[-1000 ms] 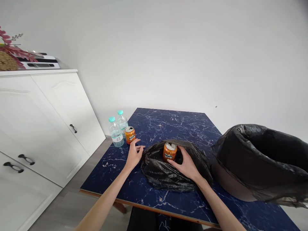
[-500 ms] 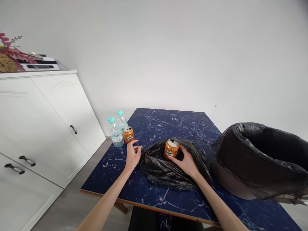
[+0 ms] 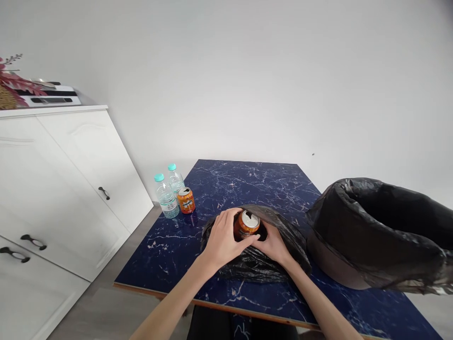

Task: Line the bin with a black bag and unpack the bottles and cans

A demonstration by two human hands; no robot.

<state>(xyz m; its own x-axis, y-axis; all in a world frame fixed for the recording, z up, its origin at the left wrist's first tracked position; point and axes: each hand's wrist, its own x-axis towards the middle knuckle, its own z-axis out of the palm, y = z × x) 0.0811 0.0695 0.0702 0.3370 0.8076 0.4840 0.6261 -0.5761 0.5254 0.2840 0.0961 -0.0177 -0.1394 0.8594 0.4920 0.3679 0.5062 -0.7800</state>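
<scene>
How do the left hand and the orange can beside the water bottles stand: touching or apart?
Apart. The head view shows it: bare blue tabletop lies between the left hand and that can.

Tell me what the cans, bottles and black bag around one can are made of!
Cans: probably glossy printed metal, since the tops shine silver. Bottles: likely smooth, clear plastic, being see-through. Black bag: seemingly thin plastic film, with shiny creases.
</scene>
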